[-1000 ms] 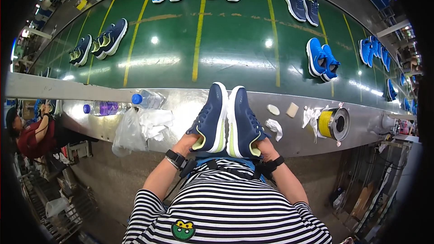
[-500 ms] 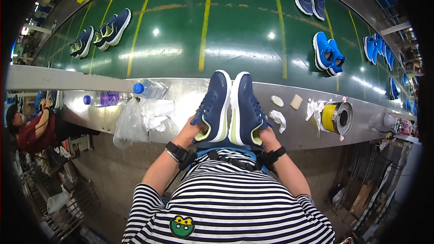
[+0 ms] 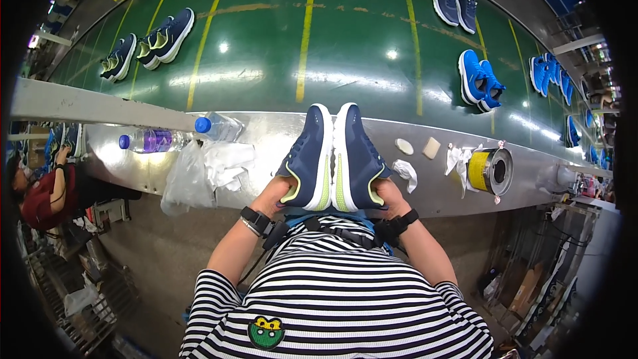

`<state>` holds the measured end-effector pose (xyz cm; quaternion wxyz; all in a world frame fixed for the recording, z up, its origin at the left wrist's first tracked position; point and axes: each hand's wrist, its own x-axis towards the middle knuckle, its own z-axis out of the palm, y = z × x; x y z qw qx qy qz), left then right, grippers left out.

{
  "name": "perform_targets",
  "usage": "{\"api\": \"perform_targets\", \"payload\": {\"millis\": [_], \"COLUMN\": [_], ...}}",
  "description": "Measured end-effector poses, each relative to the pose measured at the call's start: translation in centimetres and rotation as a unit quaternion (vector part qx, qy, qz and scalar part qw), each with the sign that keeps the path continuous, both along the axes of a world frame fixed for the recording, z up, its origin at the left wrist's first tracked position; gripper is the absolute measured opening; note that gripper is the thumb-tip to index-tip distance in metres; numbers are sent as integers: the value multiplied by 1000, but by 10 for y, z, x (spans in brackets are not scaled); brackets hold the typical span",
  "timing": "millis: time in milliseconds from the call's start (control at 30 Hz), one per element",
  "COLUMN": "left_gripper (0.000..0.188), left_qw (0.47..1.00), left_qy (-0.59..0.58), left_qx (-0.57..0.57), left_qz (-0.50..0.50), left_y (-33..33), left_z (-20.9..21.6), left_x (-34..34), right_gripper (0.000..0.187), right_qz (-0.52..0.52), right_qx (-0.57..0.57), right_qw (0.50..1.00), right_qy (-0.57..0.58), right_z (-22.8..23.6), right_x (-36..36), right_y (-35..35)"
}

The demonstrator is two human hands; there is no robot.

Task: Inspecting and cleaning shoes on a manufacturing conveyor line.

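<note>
Gripping one sneaker apiece, a worker's left hand (image 3: pixel 269 197) and right hand (image 3: pixel 392 196) hold the left navy sneaker (image 3: pixel 309 153) and the right navy sneaker (image 3: pixel 359 153) side by side over a metal ledge (image 3: pixel 432 193), toes pointing away toward a green belt (image 3: pixel 365 46). Each hand is closed on a heel near the lime-lined collar; most of the fingers are hidden, so their exact placement cannot be told. Little has changed over the past second: the same pair remains in the same grasp, only slightly shifted in angle, which suggests that both shoes are still being handled together.

On the ledge to the right lie a pale oval piece (image 3: pixel 403 147), a cream block (image 3: pixel 431 147), a crumpled tissue (image 3: pixel 405 175) and a yellow-sided tin (image 3: pixel 477 169). To the left are a clear plastic bag (image 3: pixel 183 183), white paper (image 3: pixel 229 163), a blue-capped bottle (image 3: pixel 222 127) and a purple-labelled bottle (image 3: pixel 151 140). Across the yellow-striped belt stand more shoes, among them a bright blue pair (image 3: pixel 471 78) and a dark pair (image 3: pixel 174 30). A co-worker in a dark red top (image 3: pixel 38 205) appears at far left, beyond the brownish floor (image 3: pixel 159 252).
</note>
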<state>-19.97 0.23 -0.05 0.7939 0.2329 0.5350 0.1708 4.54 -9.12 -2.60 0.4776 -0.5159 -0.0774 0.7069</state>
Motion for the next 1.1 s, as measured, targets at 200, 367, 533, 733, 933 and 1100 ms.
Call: {"api": "perform_targets", "payload": {"millis": [200,367,533,733,933,1100], "left_gripper": [28,34,47,59,72,72], "left_qw": [999,996,959,941,918,839], "left_qy": [34,-65,-52,-37,35,164], "left_qx": [-11,68,255,328,387,504], "left_qz": [-30,6,-112,-82,-78,-122], "left_y": [-3,-3,2,10,12,14], "left_z": [-42,-28,-27,1,-11,2], "left_x": [-21,-13,-32,-22,-27,-25], "right_gripper": [31,28,36,57,66,64], "right_qz": [-8,-3,40,66,54,31], "right_qx": [1,-46,173,215,243,238], "right_qw": [1000,995,978,938,912,901], "right_qy": [-28,-90,-112,-264,-326,-362], "right_z": [5,11,-15,13,28,29], "right_x": [-1,1,10,15,17,15], "right_y": [0,-7,-23,-10,-8,-9]}}
